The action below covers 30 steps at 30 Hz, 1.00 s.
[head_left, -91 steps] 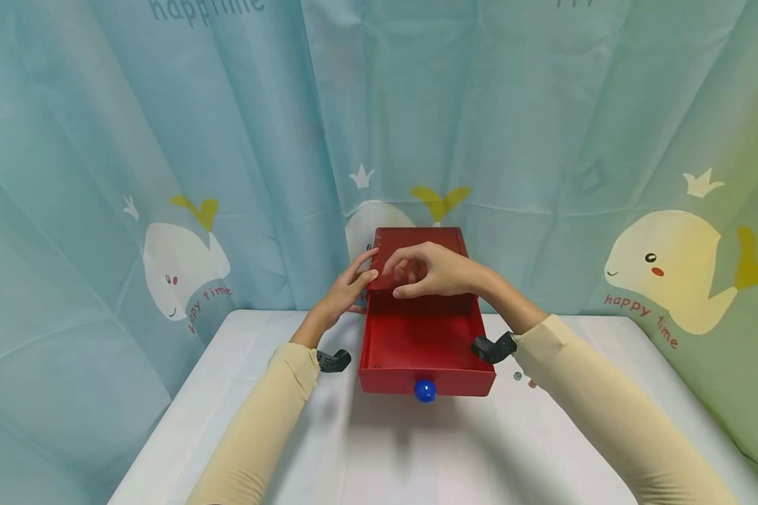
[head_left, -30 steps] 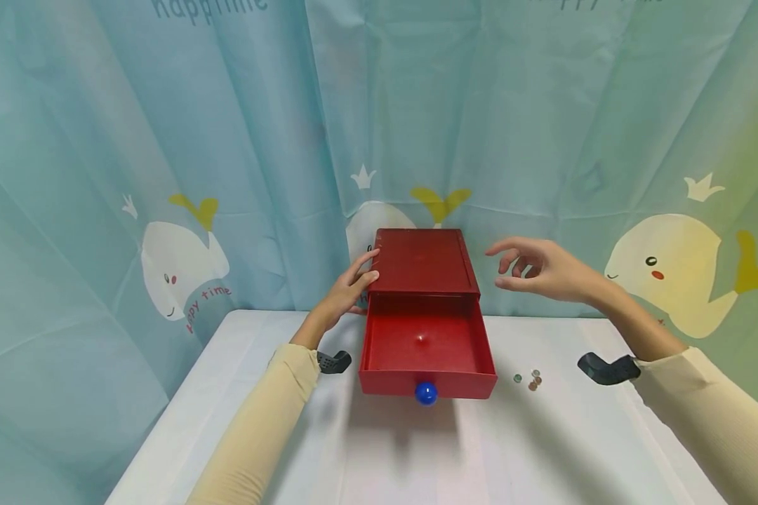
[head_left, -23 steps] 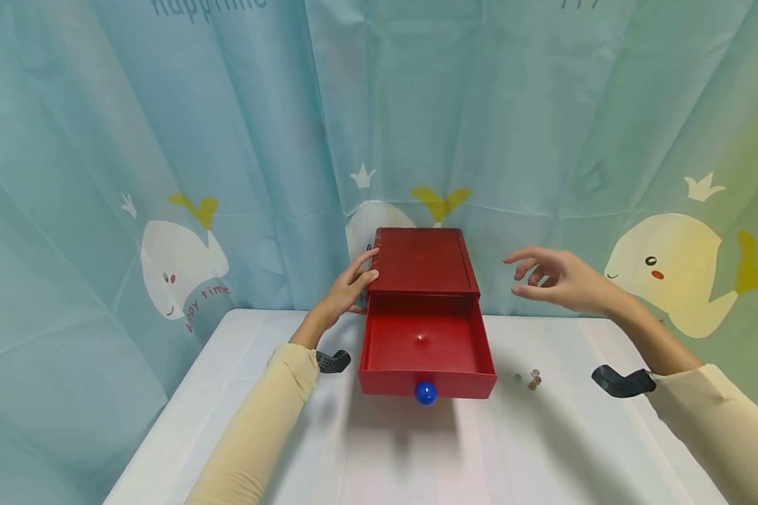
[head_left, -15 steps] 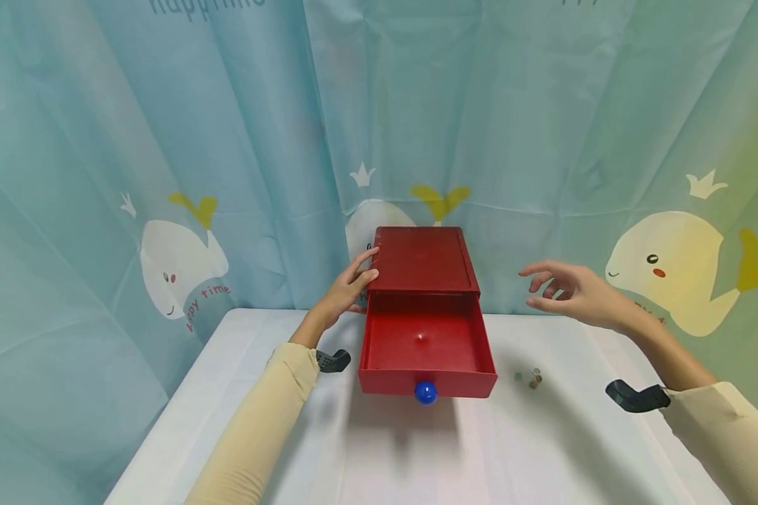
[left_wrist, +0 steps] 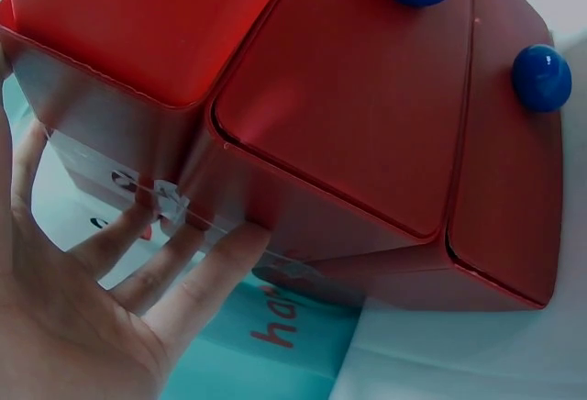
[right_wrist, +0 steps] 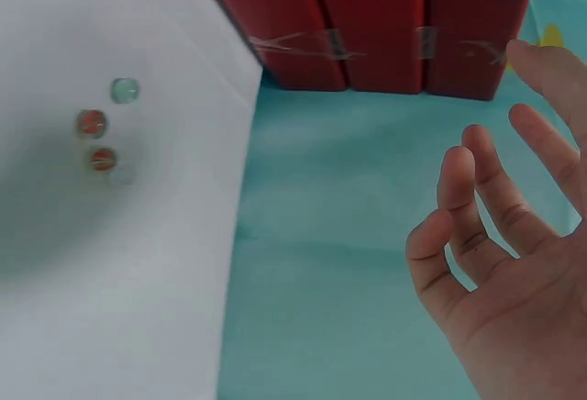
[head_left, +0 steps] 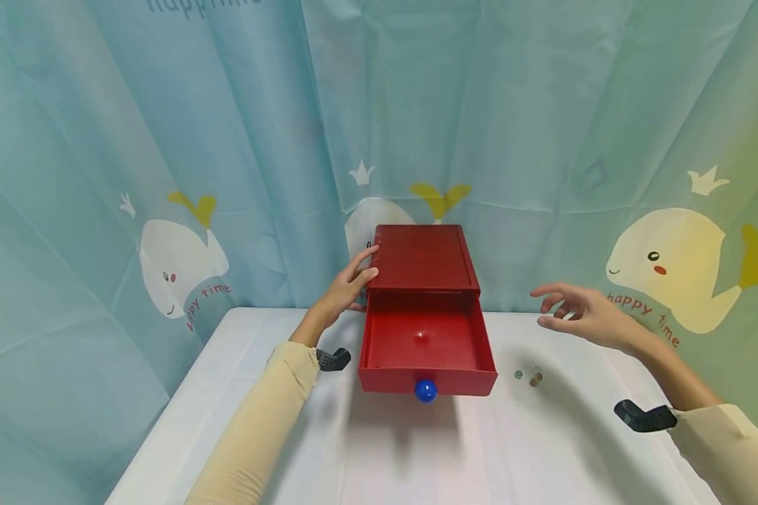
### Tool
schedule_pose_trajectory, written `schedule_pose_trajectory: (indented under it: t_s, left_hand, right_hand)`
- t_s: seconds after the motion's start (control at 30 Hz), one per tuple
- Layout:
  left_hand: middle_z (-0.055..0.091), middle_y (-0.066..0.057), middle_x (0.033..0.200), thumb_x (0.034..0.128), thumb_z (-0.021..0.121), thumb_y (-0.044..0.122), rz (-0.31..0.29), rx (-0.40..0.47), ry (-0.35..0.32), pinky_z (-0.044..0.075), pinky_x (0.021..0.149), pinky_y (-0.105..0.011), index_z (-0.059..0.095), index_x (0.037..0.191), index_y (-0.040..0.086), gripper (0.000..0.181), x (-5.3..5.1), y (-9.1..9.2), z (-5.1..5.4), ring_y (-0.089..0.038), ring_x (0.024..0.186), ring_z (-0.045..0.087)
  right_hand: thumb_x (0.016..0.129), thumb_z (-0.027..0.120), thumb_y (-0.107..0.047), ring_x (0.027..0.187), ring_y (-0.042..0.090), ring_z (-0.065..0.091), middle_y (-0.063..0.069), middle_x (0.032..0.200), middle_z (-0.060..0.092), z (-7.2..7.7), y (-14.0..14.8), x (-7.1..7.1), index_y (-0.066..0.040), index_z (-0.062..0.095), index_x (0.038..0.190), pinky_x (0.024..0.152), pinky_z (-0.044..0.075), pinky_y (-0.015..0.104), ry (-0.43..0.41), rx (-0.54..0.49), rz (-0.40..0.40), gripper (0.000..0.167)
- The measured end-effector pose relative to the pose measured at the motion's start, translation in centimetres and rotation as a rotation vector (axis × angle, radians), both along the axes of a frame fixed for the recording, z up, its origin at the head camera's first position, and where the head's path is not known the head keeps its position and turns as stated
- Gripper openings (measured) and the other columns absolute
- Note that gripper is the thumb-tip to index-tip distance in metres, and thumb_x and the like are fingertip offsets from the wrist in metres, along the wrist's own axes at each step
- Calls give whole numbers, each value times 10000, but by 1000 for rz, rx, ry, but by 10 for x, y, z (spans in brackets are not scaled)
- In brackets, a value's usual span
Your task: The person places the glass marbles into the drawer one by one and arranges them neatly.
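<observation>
A red drawer cabinet (head_left: 424, 258) stands on the table with its top drawer (head_left: 391, 380) pulled out; a blue knob (head_left: 426, 391) sits on the drawer front. Spread along the cabinet's left side, the fingers of my left hand (head_left: 337, 291) touch it near the upper edge. The left wrist view shows that hand (left_wrist: 87, 313) with fairly straight fingers against the side, and lower drawers (left_wrist: 358, 97) pushed in. Off to the right, my right hand (head_left: 590, 315) hovers in the air, fingers loosely bent, holding nothing. Several small glass marbles (head_left: 519, 374) lie on the table right of the drawer.
The white table (head_left: 410, 463) ends at a blue-green curtain (head_left: 543, 140) printed with whales, which hangs behind and at both sides. Clear tape (right_wrist: 337, 44) runs across the cabinet's side in the right wrist view.
My right hand has moved from above the cabinet top out to the right, then lower, toward the marbles. My left hand and the pulled-out drawer stay where they were.
</observation>
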<state>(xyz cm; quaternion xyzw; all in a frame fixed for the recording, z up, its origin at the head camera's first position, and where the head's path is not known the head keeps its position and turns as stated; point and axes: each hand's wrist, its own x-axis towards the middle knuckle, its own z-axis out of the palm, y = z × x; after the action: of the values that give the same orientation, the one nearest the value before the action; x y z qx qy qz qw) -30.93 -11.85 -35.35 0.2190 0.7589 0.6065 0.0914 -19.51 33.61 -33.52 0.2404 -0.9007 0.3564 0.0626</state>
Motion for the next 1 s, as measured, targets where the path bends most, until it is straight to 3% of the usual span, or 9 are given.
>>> schedule_pose_trajectory:
  t_s: [0.5, 0.73, 1.0]
  left_hand:
    - [388, -61, 1609, 1011, 530, 472, 4, 0, -16, 550, 902, -618, 323, 1571, 487, 597, -2, 0, -1, -319, 1369, 493]
    - [404, -68, 1598, 1013, 524, 471, 4, -5, -13, 552, 903, -613, 310, 1582, 471, 608, -2, 0, 1, -327, 1358, 502]
    - [404, -80, 1595, 1020, 534, 475, 11, -13, -22, 543, 915, -622, 310, 1584, 471, 607, -1, 0, 1, -333, 1366, 492]
  right_hand:
    - [950, 758, -244, 839, 189, 700, 38, 1011, 677, -53, 14, 1, -176, 628, 1300, 695, 536, 288, -102, -20, -73, 380]
    - [934, 774, -239, 811, 263, 704, 22, 997, 697, -77, 22, 1, -167, 647, 1286, 694, 496, 266, -138, -32, -85, 381]
    - [939, 759, -180, 796, 255, 684, 57, 1009, 699, -101, 27, -2, -50, 627, 1306, 678, 462, 272, -210, -54, -63, 412]
